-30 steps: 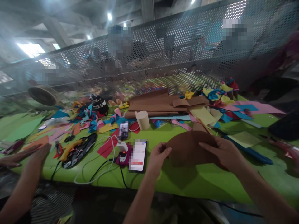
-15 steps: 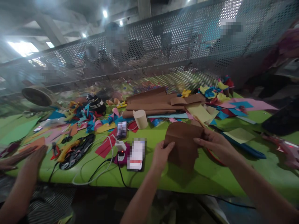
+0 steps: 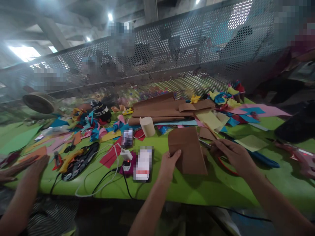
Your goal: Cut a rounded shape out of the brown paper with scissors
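My left hand pinches the near left edge of a folded brown paper sheet that lies flat on the green table. My right hand is off the sheet, just to its right. It rests over a pair of scissors whose red handle loop shows under the palm, with a thin blade pointing toward the sheet. Whether the fingers grip the scissors is hidden.
Another person's hands press flat on the table at far left. A phone, a charger with cables, a paper roll, stacked brown sheets and coloured scraps crowd the table. A perforated metal screen stands behind it.
The brown sheet went from held up and wide to folded narrower and laid flat. My right hand let go of it and moved right onto the scissors.
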Tool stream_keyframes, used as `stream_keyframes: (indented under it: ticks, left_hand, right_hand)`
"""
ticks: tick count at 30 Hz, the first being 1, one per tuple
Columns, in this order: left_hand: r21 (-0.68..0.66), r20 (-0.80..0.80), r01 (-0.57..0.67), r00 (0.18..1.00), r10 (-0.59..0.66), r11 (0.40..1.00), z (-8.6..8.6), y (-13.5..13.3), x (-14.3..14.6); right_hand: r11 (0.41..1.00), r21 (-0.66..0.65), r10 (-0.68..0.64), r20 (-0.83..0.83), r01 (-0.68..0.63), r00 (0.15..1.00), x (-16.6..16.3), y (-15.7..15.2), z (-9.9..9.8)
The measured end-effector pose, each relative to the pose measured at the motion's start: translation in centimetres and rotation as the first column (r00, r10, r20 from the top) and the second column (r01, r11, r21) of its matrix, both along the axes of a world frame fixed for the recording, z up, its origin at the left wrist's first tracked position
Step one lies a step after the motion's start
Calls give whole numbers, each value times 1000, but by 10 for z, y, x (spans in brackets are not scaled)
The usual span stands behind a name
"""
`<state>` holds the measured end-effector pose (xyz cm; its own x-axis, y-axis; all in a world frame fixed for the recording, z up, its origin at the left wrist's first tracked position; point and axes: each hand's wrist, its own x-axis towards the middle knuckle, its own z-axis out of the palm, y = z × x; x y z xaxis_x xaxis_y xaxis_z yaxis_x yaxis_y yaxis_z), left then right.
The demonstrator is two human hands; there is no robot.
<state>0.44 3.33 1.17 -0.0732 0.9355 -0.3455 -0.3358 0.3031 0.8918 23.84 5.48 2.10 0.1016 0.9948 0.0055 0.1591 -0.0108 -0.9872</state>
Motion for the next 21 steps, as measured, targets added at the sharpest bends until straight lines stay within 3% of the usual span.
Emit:
stream_keyframes:
  ticks: [4,9,13,21]
  left_hand:
    - [16,29,-120,992,119,993,-4,3,1]
    - [46,24,-37,999,35,998,-5,-2,8]
    - [51,21,63,998,-64,997,-1,-6,6]
    - [40,28,10,1000,-11,999,1,-2,1]
  right_hand:
    - [998,-20,58,61,-57,996,0,-8,-5]
    - [975,-45,212,-77,-216,974,-27,-12,7]
    - [986,-24,159,-102,-163,982,-37,-4,7]
    - [965,-125,199,-221,-230,955,-35,-6,-7]
